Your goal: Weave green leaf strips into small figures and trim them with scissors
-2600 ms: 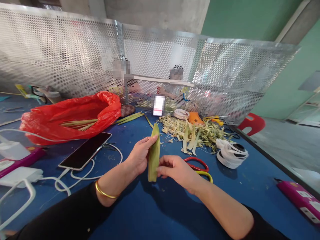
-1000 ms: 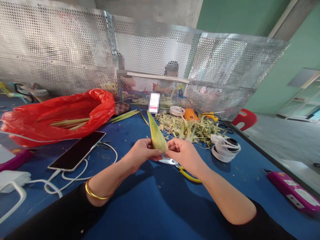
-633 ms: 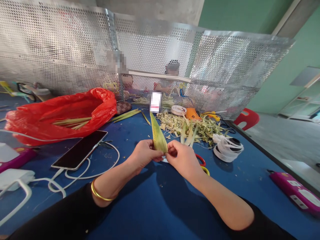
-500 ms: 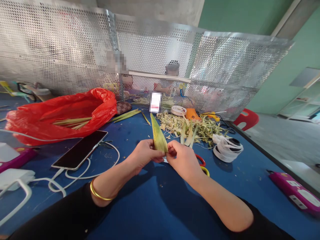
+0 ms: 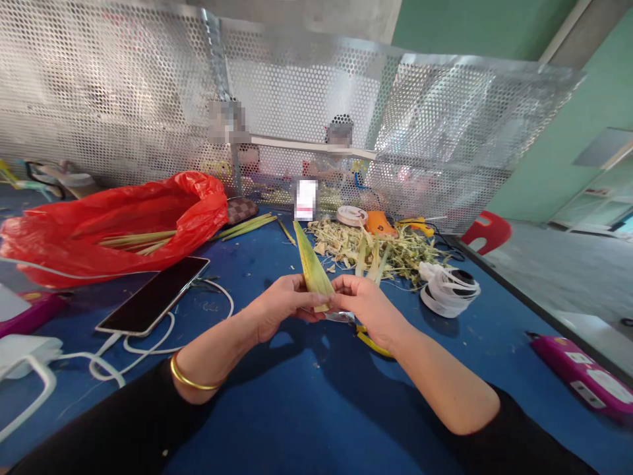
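Observation:
A yellow-green pointed leaf [image 5: 312,267] stands upright between my hands, its tip away from me and its wide base toward me. My left hand [image 5: 287,300] is closed on its left edge, thumb across the front. At the lower right of the base, my right hand [image 5: 363,303] pinches the leaf between thumb and fingers. Scissors with a yellow handle [image 5: 372,342] lie on the table partly under my right hand, which covers much of them. Pale leaf strips [image 5: 368,257] lie just beyond that hand.
Leaf scraps [image 5: 400,251] are heaped behind my right hand, near a white ribbon roll [image 5: 450,290]. To the left are a red plastic bag [image 5: 198,198] with long stalks and a phone [image 5: 155,297] on a cable. A perforated metal screen [image 5: 301,86] borders the table's back.
The leaf's base looks spread wider and flatter between my fingers. My right hand has shifted slightly; the red scissor handle that showed beside it is now hidden. The view has moved slightly.

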`<act>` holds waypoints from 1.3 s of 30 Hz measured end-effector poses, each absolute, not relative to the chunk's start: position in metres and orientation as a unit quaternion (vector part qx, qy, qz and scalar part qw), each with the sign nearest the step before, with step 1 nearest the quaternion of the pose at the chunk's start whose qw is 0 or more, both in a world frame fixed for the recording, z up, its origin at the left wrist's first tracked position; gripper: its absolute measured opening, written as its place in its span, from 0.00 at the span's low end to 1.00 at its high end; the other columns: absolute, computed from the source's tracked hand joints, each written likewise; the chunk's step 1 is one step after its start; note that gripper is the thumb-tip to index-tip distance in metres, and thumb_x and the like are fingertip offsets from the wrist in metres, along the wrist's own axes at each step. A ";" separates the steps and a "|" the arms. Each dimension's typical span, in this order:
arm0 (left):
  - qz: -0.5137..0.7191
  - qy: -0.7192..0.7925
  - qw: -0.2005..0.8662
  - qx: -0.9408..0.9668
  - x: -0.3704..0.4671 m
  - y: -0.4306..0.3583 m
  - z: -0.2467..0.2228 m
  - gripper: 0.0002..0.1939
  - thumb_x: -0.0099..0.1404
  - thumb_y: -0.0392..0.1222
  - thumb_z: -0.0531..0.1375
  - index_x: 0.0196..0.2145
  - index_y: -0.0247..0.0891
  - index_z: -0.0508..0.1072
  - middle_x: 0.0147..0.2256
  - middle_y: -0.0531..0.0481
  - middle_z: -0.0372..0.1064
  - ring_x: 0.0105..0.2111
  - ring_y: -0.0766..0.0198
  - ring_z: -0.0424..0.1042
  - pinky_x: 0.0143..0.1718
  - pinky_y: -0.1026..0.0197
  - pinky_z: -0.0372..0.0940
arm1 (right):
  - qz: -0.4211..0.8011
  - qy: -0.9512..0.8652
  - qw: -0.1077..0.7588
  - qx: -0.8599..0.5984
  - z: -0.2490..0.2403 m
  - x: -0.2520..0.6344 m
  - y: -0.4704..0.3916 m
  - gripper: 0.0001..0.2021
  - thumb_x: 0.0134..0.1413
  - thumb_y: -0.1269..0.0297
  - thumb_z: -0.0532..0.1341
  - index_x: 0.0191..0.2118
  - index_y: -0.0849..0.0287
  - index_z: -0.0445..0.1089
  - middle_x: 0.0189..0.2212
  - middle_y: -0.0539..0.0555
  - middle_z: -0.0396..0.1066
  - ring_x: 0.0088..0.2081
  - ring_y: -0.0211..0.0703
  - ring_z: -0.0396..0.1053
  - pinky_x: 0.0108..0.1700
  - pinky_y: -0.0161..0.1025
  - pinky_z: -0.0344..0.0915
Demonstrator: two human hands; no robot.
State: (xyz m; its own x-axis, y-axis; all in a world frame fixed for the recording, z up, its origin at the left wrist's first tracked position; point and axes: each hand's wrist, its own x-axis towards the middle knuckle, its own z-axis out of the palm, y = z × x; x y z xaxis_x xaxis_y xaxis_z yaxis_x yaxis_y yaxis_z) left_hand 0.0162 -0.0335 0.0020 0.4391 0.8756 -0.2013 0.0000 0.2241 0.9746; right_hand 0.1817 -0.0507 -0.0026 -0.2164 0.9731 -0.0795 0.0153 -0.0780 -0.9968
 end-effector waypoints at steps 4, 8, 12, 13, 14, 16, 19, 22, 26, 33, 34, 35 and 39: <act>0.349 0.417 0.676 0.497 0.017 -0.033 0.001 0.16 0.47 0.43 0.69 0.33 0.31 0.76 0.30 0.42 0.75 0.28 0.61 0.74 0.29 0.63 0.68 | 0.613 -0.511 0.416 -0.436 -0.002 0.183 -0.052 0.13 0.38 0.61 0.70 0.28 0.61 0.70 0.24 0.49 0.72 0.28 0.38 0.70 0.37 0.38 0.66; 0.315 0.368 0.745 0.459 0.014 -0.033 0.000 0.14 0.49 0.42 0.68 0.34 0.32 0.76 0.28 0.45 0.74 0.24 0.64 0.71 0.28 0.64 0.67 | 0.692 -0.463 0.396 -0.388 0.003 0.187 -0.053 0.13 0.37 0.65 0.71 0.30 0.63 0.71 0.27 0.50 0.72 0.28 0.35 0.70 0.38 0.36 0.66; 0.303 0.337 0.762 0.462 0.012 -0.034 0.002 0.15 0.51 0.41 0.67 0.36 0.32 0.76 0.27 0.46 0.72 0.23 0.66 0.70 0.27 0.65 0.66 | 0.721 -0.448 0.387 -0.359 0.006 0.187 -0.054 0.12 0.37 0.66 0.70 0.31 0.64 0.71 0.26 0.50 0.72 0.27 0.36 0.71 0.38 0.36 0.66; 0.314 0.342 0.749 0.474 0.012 -0.034 0.003 0.15 0.51 0.41 0.67 0.36 0.32 0.76 0.28 0.46 0.73 0.24 0.66 0.70 0.27 0.65 0.66 | 0.716 -0.453 0.390 -0.360 0.006 0.186 -0.054 0.12 0.38 0.65 0.70 0.30 0.63 0.71 0.26 0.50 0.72 0.27 0.37 0.71 0.38 0.37 0.67; 0.330 0.346 0.734 0.482 0.011 -0.035 0.003 0.14 0.51 0.41 0.67 0.36 0.32 0.76 0.29 0.45 0.73 0.26 0.65 0.71 0.27 0.65 0.66 | 0.707 -0.458 0.397 -0.364 0.005 0.184 -0.054 0.12 0.40 0.62 0.69 0.30 0.63 0.71 0.25 0.51 0.71 0.26 0.38 0.71 0.38 0.39 0.67; 0.337 0.353 0.718 0.497 0.011 -0.035 0.004 0.15 0.51 0.41 0.67 0.37 0.32 0.76 0.30 0.44 0.74 0.27 0.64 0.72 0.27 0.65 0.66 | 0.690 -0.461 0.413 -0.375 0.002 0.181 -0.053 0.13 0.41 0.58 0.68 0.29 0.63 0.70 0.23 0.50 0.71 0.25 0.39 0.71 0.38 0.41 0.67; 0.335 0.354 0.715 0.501 0.012 -0.036 0.003 0.16 0.52 0.42 0.66 0.38 0.31 0.75 0.31 0.43 0.74 0.30 0.61 0.73 0.31 0.63 0.67 | 0.678 -0.456 0.431 -0.383 -0.003 0.177 -0.053 0.15 0.40 0.56 0.69 0.27 0.62 0.69 0.21 0.48 0.68 0.24 0.38 0.69 0.35 0.39 0.66; 0.344 0.345 0.730 0.480 0.012 -0.036 -0.001 0.16 0.54 0.45 0.65 0.38 0.31 0.75 0.32 0.41 0.75 0.32 0.59 0.74 0.38 0.59 0.67 | 0.663 -0.471 0.436 -0.386 -0.005 0.175 -0.054 0.15 0.40 0.56 0.69 0.26 0.63 0.69 0.21 0.48 0.67 0.25 0.35 0.67 0.33 0.36 0.65; 0.323 0.323 0.763 0.458 0.012 -0.033 -0.004 0.15 0.54 0.43 0.66 0.38 0.31 0.75 0.31 0.42 0.75 0.30 0.59 0.74 0.38 0.57 0.67 | 0.696 -0.458 0.416 -0.366 -0.001 0.176 -0.055 0.16 0.39 0.55 0.70 0.28 0.64 0.71 0.21 0.49 0.67 0.25 0.36 0.67 0.32 0.36 0.64; 0.301 0.294 0.776 0.470 0.005 -0.032 0.005 0.16 0.54 0.41 0.65 0.40 0.32 0.76 0.30 0.43 0.75 0.28 0.63 0.73 0.30 0.65 0.64 | 0.744 -0.431 0.379 -0.342 0.008 0.187 -0.053 0.16 0.40 0.57 0.70 0.31 0.66 0.72 0.20 0.49 0.67 0.23 0.34 0.65 0.32 0.37 0.66; 0.302 0.301 0.768 0.477 0.005 -0.033 0.006 0.16 0.54 0.41 0.65 0.40 0.32 0.76 0.30 0.43 0.75 0.28 0.63 0.73 0.30 0.65 0.64 | 0.738 -0.438 0.379 -0.347 0.008 0.187 -0.053 0.17 0.41 0.55 0.69 0.31 0.65 0.72 0.20 0.49 0.67 0.23 0.35 0.66 0.32 0.37 0.66; 0.303 0.311 0.760 0.483 0.005 -0.034 0.007 0.16 0.53 0.41 0.65 0.40 0.32 0.76 0.31 0.43 0.75 0.29 0.63 0.73 0.31 0.64 0.64 | 0.727 -0.448 0.382 -0.354 0.007 0.186 -0.053 0.18 0.43 0.52 0.68 0.32 0.65 0.72 0.21 0.50 0.68 0.23 0.35 0.67 0.33 0.38 0.66; 0.293 0.332 0.748 0.494 0.007 -0.037 0.008 0.18 0.50 0.40 0.67 0.40 0.32 0.76 0.31 0.43 0.75 0.31 0.61 0.73 0.31 0.64 0.64 | 0.675 -0.477 0.414 -0.381 0.002 0.178 -0.055 0.21 0.44 0.47 0.65 0.31 0.64 0.71 0.23 0.51 0.69 0.26 0.37 0.67 0.34 0.37 0.64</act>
